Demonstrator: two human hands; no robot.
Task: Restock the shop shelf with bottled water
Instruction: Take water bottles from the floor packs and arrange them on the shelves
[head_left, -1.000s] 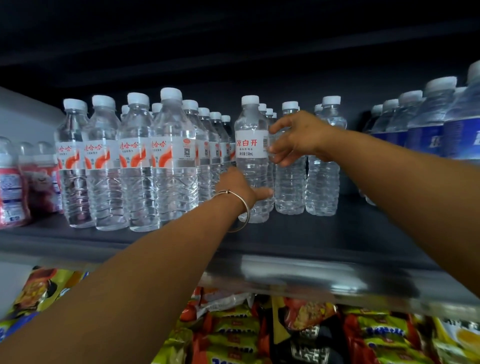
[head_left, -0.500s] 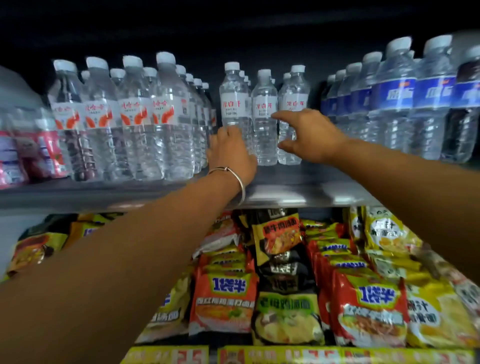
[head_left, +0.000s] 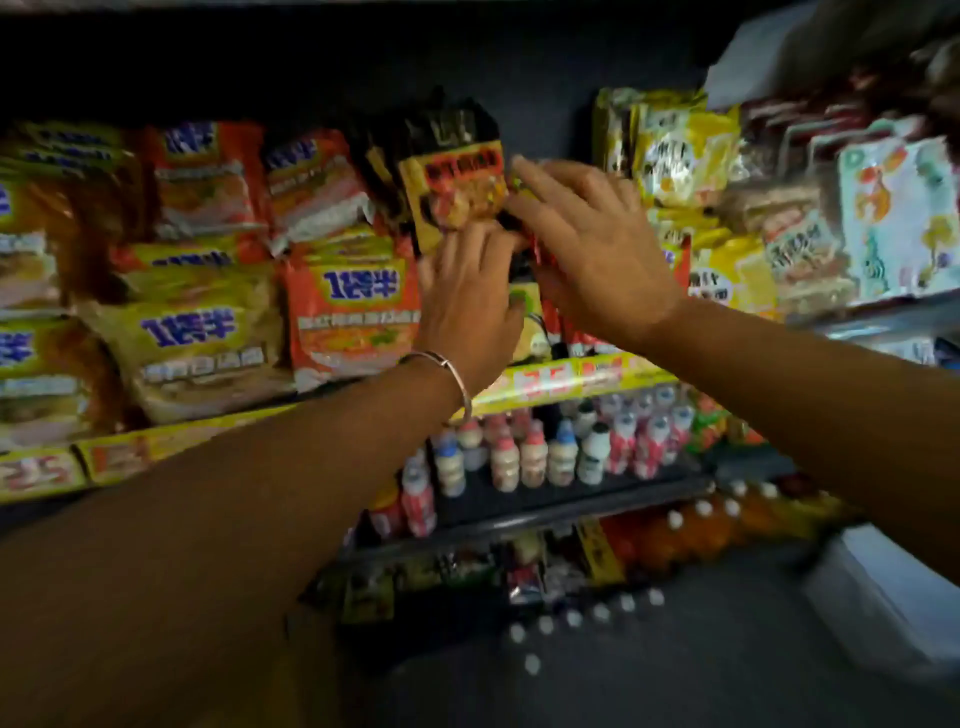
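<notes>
Loads of instant noodle packets fill the biggest shelf in view, with a row of small drink bottles on the one under it, so no water at hand height. Our left hand, bangle on the wrist, and our right hand both hang in front of the noodles with fingers spread and fairly straight. It's blurry, but neither seems to grip anything.

The water, we reckon, is that cluster of white caps way down in the dark near the floor, well apart from both hands. The bodies barely show, and we can't tell if they're wrapped as a pack.

Handling guess: full bottles are heavy for their size, the thin walls dent if squeezed hard, and the plastic is smooth and slippy. We'd wrap the fingers round the middle of the body, or hook the neck just under the cap, rather than pinching the cap itself.
</notes>
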